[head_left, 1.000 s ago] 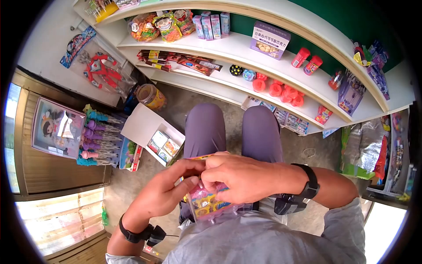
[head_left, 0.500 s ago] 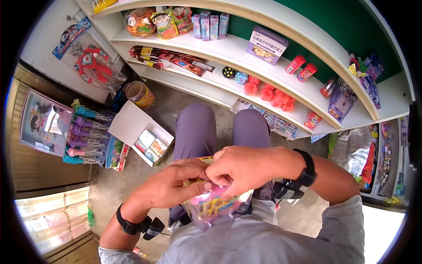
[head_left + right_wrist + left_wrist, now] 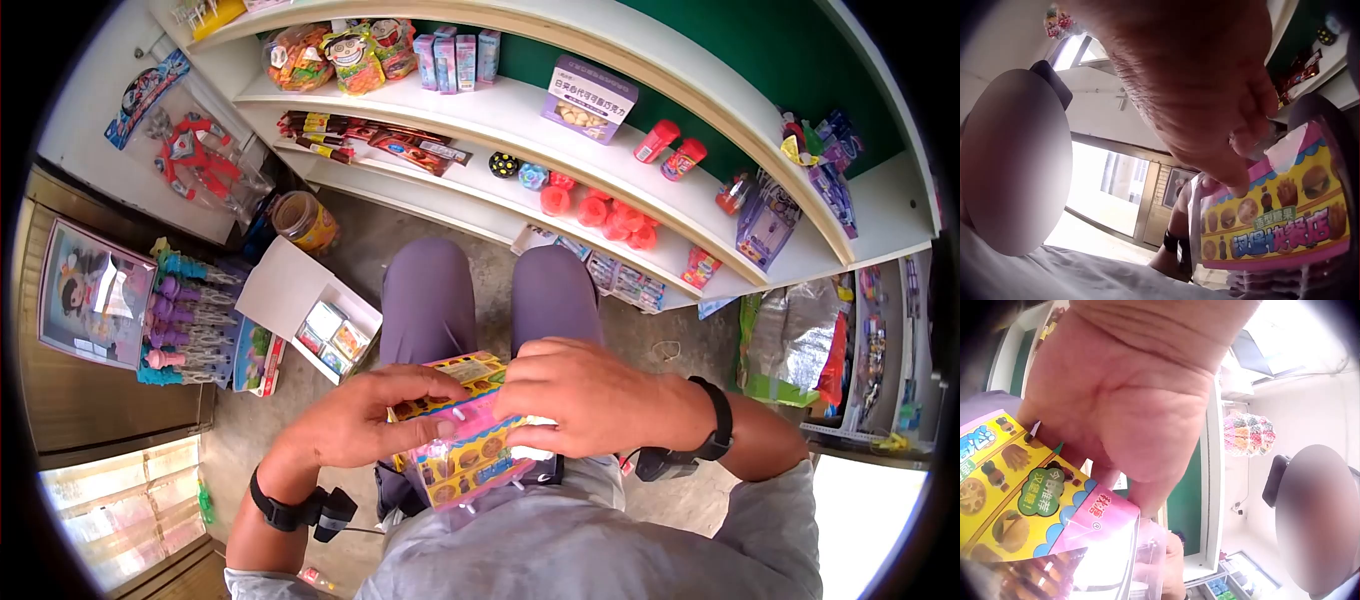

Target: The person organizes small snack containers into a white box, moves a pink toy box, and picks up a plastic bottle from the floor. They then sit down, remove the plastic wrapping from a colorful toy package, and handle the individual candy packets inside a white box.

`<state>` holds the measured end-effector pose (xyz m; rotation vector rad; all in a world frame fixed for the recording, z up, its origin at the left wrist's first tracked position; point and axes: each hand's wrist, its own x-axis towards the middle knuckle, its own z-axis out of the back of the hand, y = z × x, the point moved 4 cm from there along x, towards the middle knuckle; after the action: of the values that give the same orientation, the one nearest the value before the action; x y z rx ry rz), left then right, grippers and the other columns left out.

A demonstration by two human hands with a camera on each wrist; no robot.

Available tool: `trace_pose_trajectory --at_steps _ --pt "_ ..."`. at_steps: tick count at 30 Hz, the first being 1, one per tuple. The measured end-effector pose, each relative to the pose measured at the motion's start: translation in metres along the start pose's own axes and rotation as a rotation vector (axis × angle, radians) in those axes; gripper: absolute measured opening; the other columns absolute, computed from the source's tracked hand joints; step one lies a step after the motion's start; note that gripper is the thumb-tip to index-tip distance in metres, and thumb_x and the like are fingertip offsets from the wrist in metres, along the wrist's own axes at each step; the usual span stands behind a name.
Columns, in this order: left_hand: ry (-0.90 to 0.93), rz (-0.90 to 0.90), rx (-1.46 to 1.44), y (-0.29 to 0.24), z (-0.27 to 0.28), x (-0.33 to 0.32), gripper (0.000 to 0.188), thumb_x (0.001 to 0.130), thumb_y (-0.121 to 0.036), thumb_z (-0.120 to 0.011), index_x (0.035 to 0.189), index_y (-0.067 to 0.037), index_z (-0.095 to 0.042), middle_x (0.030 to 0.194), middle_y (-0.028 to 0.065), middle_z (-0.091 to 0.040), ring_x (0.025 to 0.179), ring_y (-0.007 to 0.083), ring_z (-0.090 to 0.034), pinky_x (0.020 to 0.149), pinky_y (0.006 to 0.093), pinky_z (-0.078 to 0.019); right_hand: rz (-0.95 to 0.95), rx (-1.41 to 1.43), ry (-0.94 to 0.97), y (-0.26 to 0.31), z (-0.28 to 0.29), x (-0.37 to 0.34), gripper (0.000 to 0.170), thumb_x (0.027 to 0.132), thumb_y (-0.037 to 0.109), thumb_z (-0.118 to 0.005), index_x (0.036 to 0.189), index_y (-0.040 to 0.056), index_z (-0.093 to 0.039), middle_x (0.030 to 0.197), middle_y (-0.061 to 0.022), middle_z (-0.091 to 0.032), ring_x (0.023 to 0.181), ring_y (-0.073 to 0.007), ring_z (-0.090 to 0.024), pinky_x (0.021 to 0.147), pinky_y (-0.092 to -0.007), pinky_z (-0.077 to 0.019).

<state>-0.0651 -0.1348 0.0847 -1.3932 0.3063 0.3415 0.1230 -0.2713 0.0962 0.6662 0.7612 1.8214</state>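
Note:
A yellow and pink printed candy package (image 3: 468, 460) with clear plastic lies over the lap, between both hands. The left hand (image 3: 365, 415) grips its left side, thumb on the near face and fingers at the far edge. At the package's right side the right hand (image 3: 600, 400) holds on with bent fingers and thumb. In the left wrist view the left palm (image 3: 1116, 406) covers part of the package (image 3: 1029, 500). The right wrist view shows the right hand (image 3: 1204, 94) with a fingertip against the package's (image 3: 1272, 219) pink upper edge.
Curved white shelves (image 3: 420, 100) with snacks stand ahead. On the floor at the left are an open white box (image 3: 290, 290) of small packets and a plastic jar (image 3: 304, 222). A rack of colourful toys (image 3: 185, 320) stands further left; a bin of goods (image 3: 800, 340) is at the right.
The hands have moved apart from their bunched position at the package's middle, and more of its printed face shows. The head view has shifted slightly, moving the shelves left in view.

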Motion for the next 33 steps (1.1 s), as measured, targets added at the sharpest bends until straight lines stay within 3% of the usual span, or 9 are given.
trace_pose_trajectory --at_steps 3,7,8,11,15,18,24,30,33 --pt "0.017 -0.198 0.157 0.010 -0.003 0.012 0.037 0.103 -0.024 -0.071 0.134 -0.004 -0.071 0.129 0.0159 -0.071 0.126 0.0292 -0.065 0.104 0.0393 -0.0528 -0.042 0.062 0.085 -0.012 0.005 -0.009 0.021 0.081 0.020 -0.082 0.091 0.0066 -0.069 0.088 -0.0084 -0.067 0.093 -0.0312 -0.063 0.082 -0.0448 -0.0508" --pt "0.097 -0.128 0.121 0.006 -0.007 0.021 0.037 0.103 -0.021 -0.069 0.135 -0.004 -0.071 0.141 0.0180 -0.066 0.132 0.0317 -0.063 0.109 0.0396 -0.0505 -0.111 0.267 0.176 -0.039 0.010 -0.024 0.024 0.081 0.019 -0.086 0.089 0.0044 -0.070 0.083 -0.0092 -0.070 0.084 -0.0277 -0.067 0.074 -0.0409 -0.0527" --pt "0.110 -0.113 0.118 0.003 -0.008 0.022 0.036 0.103 -0.020 -0.069 0.135 -0.004 -0.071 0.143 0.0180 -0.065 0.132 0.0311 -0.062 0.110 0.0393 -0.0501 -0.179 0.367 0.238 -0.046 0.007 -0.027 0.025 0.083 0.018 -0.088 0.092 0.0027 -0.070 0.085 -0.0093 -0.073 0.079 -0.0224 -0.069 0.071 -0.0360 -0.0538" --pt "0.133 -0.025 -0.006 0.005 -0.009 0.025 0.034 0.101 -0.013 -0.069 0.133 -0.002 -0.072 0.147 0.0169 -0.063 0.139 0.0297 -0.058 0.115 0.0407 -0.0464 -0.295 0.479 0.285 -0.049 0.009 -0.033 0.025 0.085 0.017 -0.087 0.095 0.0019 -0.070 0.089 -0.0082 -0.071 0.084 -0.0244 -0.069 0.076 -0.0382 -0.0546" --pt "0.158 0.072 -0.132 0.013 -0.007 0.029 0.034 0.099 -0.007 -0.068 0.132 -0.001 -0.072 0.151 0.0164 -0.061 0.144 0.0284 -0.054 0.118 0.0411 -0.0436 -0.218 0.426 0.194 -0.059 0.008 -0.047 0.027 0.086 0.016 -0.087 0.102 0.0027 -0.069 0.097 -0.0083 -0.071 0.088 -0.0213 -0.069 0.078 -0.0362 -0.0553" --pt "0.215 0.115 -0.173 0.016 -0.009 0.036 0.036 0.101 -0.011 -0.069 0.136 -0.002 -0.068 0.150 0.0130 -0.062 0.139 0.0228 -0.057 0.116 0.0369 -0.0449 -0.221 0.409 0.171 -0.066 0.002 -0.053 0.030 0.086 0.015 -0.088 0.104 0.0027 -0.067 0.098 -0.0081 -0.071 0.090 -0.0205 -0.069 0.080 -0.0344 -0.0559" --pt "0.259 0.130 -0.200 0.015 -0.011 0.051 0.033 0.101 -0.006 -0.067 0.134 -0.001 -0.067 0.151 0.0121 -0.061 0.140 0.0218 -0.056 0.118 0.0371 -0.0431 -0.304 0.738 0.171 -0.088 -0.018 -0.069 0.027 0.088 0.011 -0.087 0.103 0.0021 -0.066 0.096 -0.0019 -0.069 0.090 -0.0116 -0.066 0.081 -0.0294 -0.0558" --pt "0.279 0.095 -0.225 0.021 -0.013 0.053 0.033 0.101 -0.006 -0.067 0.133 -0.001 -0.067 0.154 0.0137 -0.058 0.143 0.0236 -0.053 0.120 0.0382 -0.0419 -0.308 0.898 -0.054 -0.094 -0.043 -0.079 0.026 0.089 0.011 -0.088 0.094 0.0042 -0.064 0.087 0.0022 -0.066 0.082 -0.0050 -0.059 0.072 -0.0256 -0.0503" --pt "0.279 0.084 -0.237 0.026 -0.011 0.052 0.033 0.101 -0.008 -0.067 0.133 -0.001 -0.067 0.155 0.0144 -0.057 0.145 0.0247 -0.052 0.120 0.0388 -0.0414 -0.347 0.752 -0.272 -0.080 -0.047 -0.081 0.030 0.088 0.018 -0.089 0.088 0.0044 -0.063 0.078 0.0018 -0.065 0.073 -0.0063 -0.057 0.065 -0.0282 -0.0475"
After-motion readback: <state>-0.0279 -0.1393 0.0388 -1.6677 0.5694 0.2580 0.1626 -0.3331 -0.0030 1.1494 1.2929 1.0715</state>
